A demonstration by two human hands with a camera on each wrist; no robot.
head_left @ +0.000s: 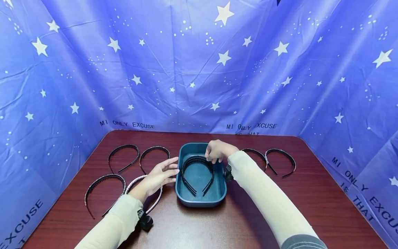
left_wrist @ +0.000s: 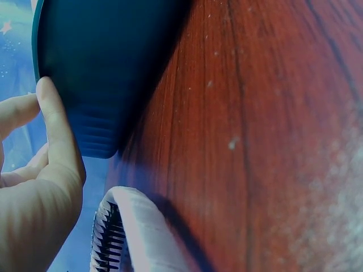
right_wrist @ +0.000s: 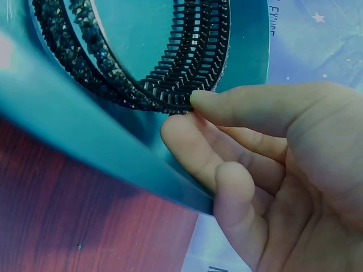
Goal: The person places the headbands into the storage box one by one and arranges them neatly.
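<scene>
Curtain [head_left: 192, 45] fills the back and sides, blue and star-printed, and below it spreads the dark red wood-grain table [head_left: 267, 214]. Middle of the tabletop, here's the teal rectangular tray [head_left: 200, 204], and both hands are at it. Left hand [head_left: 160, 176]: fingers spread and extended, grasping nothing, thumb tip touching the tray's left side. Right hand [head_left: 217, 151] is over the far right part of the tray, fingertips pinching the curve of the nested black toothed headbands [right_wrist: 99, 51]. Those lie inside the tray, tips toward the near end, their glittery outer faces running right up to the pinching fingertips. Out on the table, a pale pink toothed headband [left_wrist: 144, 232] sits beneath the left wrist, three dark headbands [head_left: 105, 176] lie around it, and two black-toothed headbands [head_left: 277, 150] rest beyond the right arm.
</scene>
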